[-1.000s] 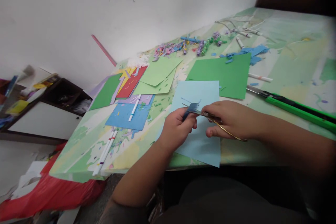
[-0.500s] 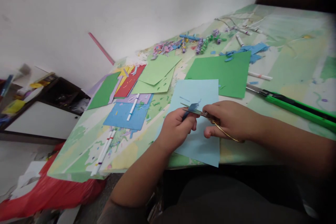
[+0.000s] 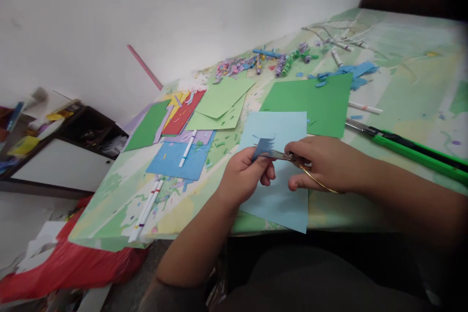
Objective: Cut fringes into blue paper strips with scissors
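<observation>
"Blue paper first: where do we have the strip [image 3: 263,147]?"

"We hold it over the pale blue sheet [image 3: 281,204], its edge cut into a fine fringe."

"And how do our hands stand?"

"Our left hand [image 3: 244,175] is nearly closed, pinching the strip between thumb and fingers, the other fingers curled below. Our right hand [image 3: 323,163] is half curled, its digits partly spread around the gold-coloured handle of the scissors [image 3: 281,155]."

"Can we tell how far the blades are parted?"

"We can't; the strip and our left fingers cover part of them. We do see them reach the strip, close to our left thumb."

"What lies around us?"

"A dark green sheet [image 3: 307,102] sits just beyond the pale one, and near its right corner we have a green utility knife [image 3: 420,153]. To our left, a white marker [image 3: 187,148] lies across a blue sheet [image 3: 171,163], with light green sheets [image 3: 219,100] behind. Farther back, we see paper coils [image 3: 281,65] on the patterned tablecloth [image 3: 409,92]."
</observation>
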Motion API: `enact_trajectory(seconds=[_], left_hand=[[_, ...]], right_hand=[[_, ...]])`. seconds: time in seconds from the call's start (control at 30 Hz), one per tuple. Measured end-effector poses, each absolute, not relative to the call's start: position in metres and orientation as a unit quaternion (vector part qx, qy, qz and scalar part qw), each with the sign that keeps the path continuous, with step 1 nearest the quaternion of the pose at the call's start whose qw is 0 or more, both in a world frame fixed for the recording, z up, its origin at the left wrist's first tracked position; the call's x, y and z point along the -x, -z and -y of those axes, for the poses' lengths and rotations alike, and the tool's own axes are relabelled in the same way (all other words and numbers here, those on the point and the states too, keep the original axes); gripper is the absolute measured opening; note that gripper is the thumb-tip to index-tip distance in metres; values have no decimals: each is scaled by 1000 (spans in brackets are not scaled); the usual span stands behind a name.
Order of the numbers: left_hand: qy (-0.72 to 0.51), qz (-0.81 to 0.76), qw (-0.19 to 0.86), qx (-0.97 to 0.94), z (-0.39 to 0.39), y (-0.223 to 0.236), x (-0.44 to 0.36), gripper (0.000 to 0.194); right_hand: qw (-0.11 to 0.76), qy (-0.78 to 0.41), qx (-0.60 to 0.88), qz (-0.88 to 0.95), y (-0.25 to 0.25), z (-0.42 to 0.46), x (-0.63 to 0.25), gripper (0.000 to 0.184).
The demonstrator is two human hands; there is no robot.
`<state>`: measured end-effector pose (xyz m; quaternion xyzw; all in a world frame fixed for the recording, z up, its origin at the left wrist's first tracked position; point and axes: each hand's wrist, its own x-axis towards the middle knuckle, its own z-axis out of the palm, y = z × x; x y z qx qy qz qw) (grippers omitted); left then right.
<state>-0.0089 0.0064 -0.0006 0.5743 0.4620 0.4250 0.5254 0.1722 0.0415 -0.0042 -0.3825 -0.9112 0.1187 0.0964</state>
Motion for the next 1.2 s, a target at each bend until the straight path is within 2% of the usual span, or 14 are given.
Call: enact_trajectory(seconds=[0.23,0.47,0.73,0.97,1.2], left_hand=[[-405,-488,493,-596,-3,-1,6,21],[-386,-502,485,-602,-3,-2,5,23],[-402,-468,539,-573,-3,1,6,17],[-400,-476,558,-550,-4,-2,5,14],[-416,-492,521,-560,-4,-4,8,15]], right_hand=[[90,-163,356,916,3,-39,-169,45],[104,-130,360,918,7,-39,-171,47],[127,-116,359,917,7,-39,-172,49],[101,-119,392,907,5,-42,-173,53],[80,-135,387,909,3,-44,-173,48]])
